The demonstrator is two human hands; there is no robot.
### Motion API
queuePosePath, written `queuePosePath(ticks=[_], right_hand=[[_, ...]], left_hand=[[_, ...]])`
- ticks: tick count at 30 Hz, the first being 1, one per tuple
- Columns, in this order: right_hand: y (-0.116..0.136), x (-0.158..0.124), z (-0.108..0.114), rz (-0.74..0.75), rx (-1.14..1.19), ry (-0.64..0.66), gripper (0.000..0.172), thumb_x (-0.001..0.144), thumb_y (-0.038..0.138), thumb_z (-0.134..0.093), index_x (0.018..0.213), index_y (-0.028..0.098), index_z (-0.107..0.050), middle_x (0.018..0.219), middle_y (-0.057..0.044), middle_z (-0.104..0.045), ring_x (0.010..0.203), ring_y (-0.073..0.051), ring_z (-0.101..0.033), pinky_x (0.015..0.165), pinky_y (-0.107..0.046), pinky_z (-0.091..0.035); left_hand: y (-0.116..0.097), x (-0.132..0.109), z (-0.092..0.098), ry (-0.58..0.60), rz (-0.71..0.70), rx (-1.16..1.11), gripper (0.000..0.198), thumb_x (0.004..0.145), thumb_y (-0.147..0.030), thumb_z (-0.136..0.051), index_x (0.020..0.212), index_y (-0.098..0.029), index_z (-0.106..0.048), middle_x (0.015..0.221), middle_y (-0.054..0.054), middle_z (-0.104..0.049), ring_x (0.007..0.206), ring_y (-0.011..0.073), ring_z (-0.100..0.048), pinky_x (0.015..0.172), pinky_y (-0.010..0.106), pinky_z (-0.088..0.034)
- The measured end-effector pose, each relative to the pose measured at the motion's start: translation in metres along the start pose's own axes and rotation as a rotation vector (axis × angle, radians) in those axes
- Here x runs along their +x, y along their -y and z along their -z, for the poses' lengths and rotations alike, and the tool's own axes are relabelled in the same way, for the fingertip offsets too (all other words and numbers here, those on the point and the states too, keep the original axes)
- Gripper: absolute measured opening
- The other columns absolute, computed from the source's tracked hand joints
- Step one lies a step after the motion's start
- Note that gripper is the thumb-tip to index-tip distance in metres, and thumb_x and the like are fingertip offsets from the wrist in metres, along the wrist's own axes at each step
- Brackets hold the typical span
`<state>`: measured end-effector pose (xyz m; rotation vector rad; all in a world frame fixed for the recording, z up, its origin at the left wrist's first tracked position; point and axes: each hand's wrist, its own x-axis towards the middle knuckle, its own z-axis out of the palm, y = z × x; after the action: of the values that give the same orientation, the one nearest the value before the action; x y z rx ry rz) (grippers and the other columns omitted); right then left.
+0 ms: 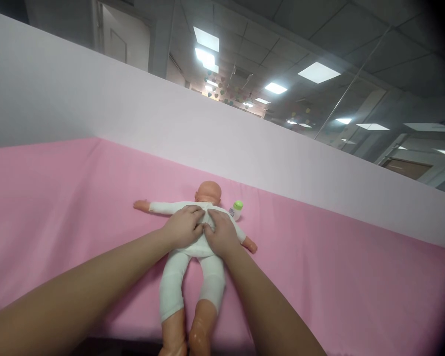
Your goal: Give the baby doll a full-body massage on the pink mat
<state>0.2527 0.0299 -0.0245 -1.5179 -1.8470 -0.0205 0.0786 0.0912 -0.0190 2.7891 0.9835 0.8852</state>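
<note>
A baby doll with a white cloth body lies face down, its bald head away from me and its arms spread wide. On the left side of its upper back rests my left hand, laid flat with the fingers pointing inward. My right hand lies on the right side of the back in the same way. The two thumbs nearly meet over the doll's spine. Neither hand grips anything. Beside the doll's right-hand shoulder is a small clear bottle with a green cap.
Pink cloth covers the surface under the doll. A low white wall runs along its far side, with glass above part of it. Beyond are lit ceiling panels and a white door. The cloth's near edge shows at the bottom.
</note>
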Motion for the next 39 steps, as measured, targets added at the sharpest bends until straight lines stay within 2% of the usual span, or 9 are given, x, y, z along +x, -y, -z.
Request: queuePosePath(ticks=[4, 8, 13, 17, 20, 25, 31, 36, 39], right_hand=[[0.004, 0.002, 0.004, -0.037, -0.006, 0.124, 0.049, 0.094, 0.027, -0.054, 0.142, 0.016, -0.059, 0.141, -0.012, -0.062, 0.134, -0.029, -0.053, 0.116, -0.047, -0.038], [0.006, 0.001, 0.002, -0.004, -0.022, 0.107, 0.051, 0.094, 0.024, -0.052, 0.143, 0.014, -0.057, 0.144, -0.013, -0.059, 0.137, -0.029, -0.049, 0.120, -0.047, -0.034], [0.008, 0.001, 0.002, -0.016, -0.054, 0.113, 0.061, 0.093, 0.023, -0.052, 0.152, 0.008, -0.045, 0.156, -0.016, -0.046, 0.146, -0.031, -0.039, 0.123, -0.049, -0.029], [0.004, 0.004, 0.002, -0.042, -0.015, 0.201, 0.056, 0.095, 0.025, -0.049, 0.149, 0.014, -0.050, 0.150, -0.013, -0.054, 0.141, -0.029, -0.047, 0.120, -0.047, -0.034], [0.000, 0.005, -0.002, -0.025, -0.022, 0.186, 0.055, 0.095, 0.027, -0.049, 0.147, 0.012, -0.052, 0.148, -0.014, -0.055, 0.140, -0.029, -0.048, 0.120, -0.046, -0.034], [0.001, 0.005, -0.004, -0.032, -0.083, 0.127, 0.062, 0.091, 0.025, -0.055, 0.150, 0.009, -0.047, 0.157, -0.018, -0.044, 0.148, -0.033, -0.037, 0.123, -0.049, -0.027], [0.005, 0.008, 0.001, -0.031, -0.019, 0.197, 0.050, 0.092, 0.022, -0.053, 0.142, 0.020, -0.057, 0.139, -0.012, -0.062, 0.130, -0.028, -0.055, 0.113, -0.046, -0.039], [0.000, 0.008, -0.003, -0.067, -0.024, 0.146, 0.061, 0.091, 0.023, -0.056, 0.151, 0.018, -0.047, 0.150, -0.015, -0.053, 0.139, -0.030, -0.047, 0.117, -0.048, -0.033], [-0.005, 0.011, -0.002, -0.084, -0.022, 0.185, 0.058, 0.091, 0.026, -0.059, 0.148, 0.019, -0.051, 0.144, -0.014, -0.059, 0.132, -0.030, -0.054, 0.114, -0.048, -0.036]], left_hand=[[0.001, 0.001, 0.000, 0.056, 0.012, -0.008, 0.043, 0.094, -0.030, -0.051, 0.133, -0.016, -0.064, 0.134, 0.014, -0.064, 0.127, 0.0317, -0.055, 0.111, 0.048, -0.043], [0.001, -0.001, 0.000, 0.035, -0.011, 0.008, 0.046, 0.094, -0.030, -0.051, 0.137, -0.016, -0.061, 0.138, 0.014, -0.061, 0.130, 0.0317, -0.054, 0.113, 0.048, -0.041], [0.006, 0.000, -0.008, 0.010, -0.003, 0.069, 0.058, 0.093, -0.033, -0.052, 0.146, -0.011, -0.052, 0.152, 0.018, -0.049, 0.142, 0.0327, -0.043, 0.122, 0.047, -0.030], [0.012, 0.003, -0.011, 0.115, 0.009, 0.040, 0.055, 0.094, -0.035, -0.049, 0.145, -0.014, -0.054, 0.149, 0.016, -0.054, 0.139, 0.0324, -0.047, 0.118, 0.048, -0.035], [0.014, 0.004, -0.012, 0.103, -0.010, 0.040, 0.053, 0.094, -0.037, -0.050, 0.143, -0.016, -0.056, 0.147, 0.015, -0.056, 0.138, 0.0322, -0.049, 0.118, 0.047, -0.035], [0.017, 0.002, -0.016, 0.121, 0.046, 0.077, 0.066, 0.094, -0.041, -0.050, 0.155, -0.018, -0.042, 0.165, 0.016, -0.032, 0.151, 0.0387, -0.029, 0.122, 0.055, -0.024], [0.020, 0.009, -0.017, 0.178, 0.039, 0.042, 0.059, 0.091, -0.034, -0.051, 0.148, -0.019, -0.051, 0.152, 0.014, -0.053, 0.144, 0.0315, -0.043, 0.119, 0.049, -0.031], [0.017, 0.009, -0.013, 0.213, 0.114, 0.017, 0.070, 0.093, -0.041, -0.051, 0.159, -0.021, -0.037, 0.165, 0.018, -0.030, 0.153, 0.0391, -0.026, 0.121, 0.056, -0.024], [0.018, 0.010, -0.010, 0.284, 0.173, -0.021, 0.072, 0.094, -0.044, -0.051, 0.160, -0.020, -0.034, 0.165, 0.020, -0.029, 0.153, 0.0412, -0.024, 0.120, 0.058, -0.025]])
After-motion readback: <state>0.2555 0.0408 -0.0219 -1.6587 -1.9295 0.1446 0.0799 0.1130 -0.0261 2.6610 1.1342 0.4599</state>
